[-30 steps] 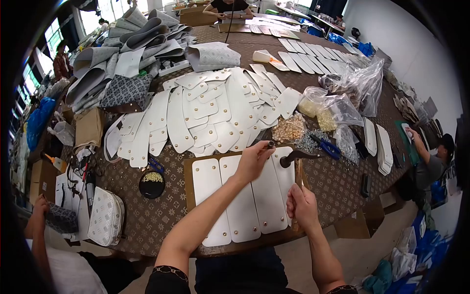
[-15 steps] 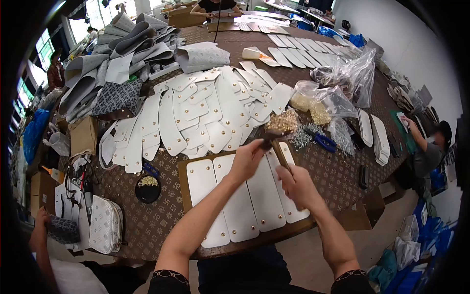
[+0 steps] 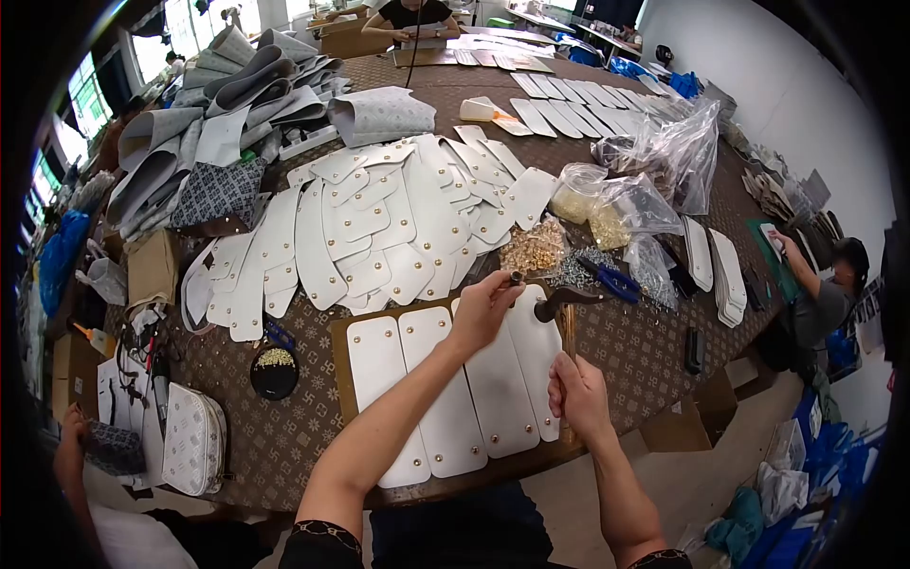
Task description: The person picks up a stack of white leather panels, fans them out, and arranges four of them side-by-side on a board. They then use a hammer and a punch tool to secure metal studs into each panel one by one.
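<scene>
My right hand point(image 3: 580, 398) is closed around the wooden handle of a hammer point(image 3: 569, 327), whose dark head is raised to the right of my left hand. Between the pinched fingers of my left hand point(image 3: 482, 318) stands a short dark metal setting punch point(image 3: 516, 277); its lower end is hidden. Under my hands, several long white panels point(image 3: 431, 379) with rounded ends lie side by side on a brown board point(image 3: 343, 365). Gold studs point(image 3: 417, 463) show near their ends. My left forearm covers part of the middle panels.
A big heap of studded white pieces point(image 3: 379, 223) lies ahead. Behind my hands are gold studs point(image 3: 534, 248), silver bits point(image 3: 583, 270) and blue-handled pliers point(image 3: 616, 283). A black dish point(image 3: 275, 379) and white patterned bag point(image 3: 194, 441) sit left. Co-workers point(image 3: 834, 299) sit around the table.
The hammer head has moved away from the punch to the right, and my right hand is lower. My left hand still pinches the punch. The view has shifted slightly.
</scene>
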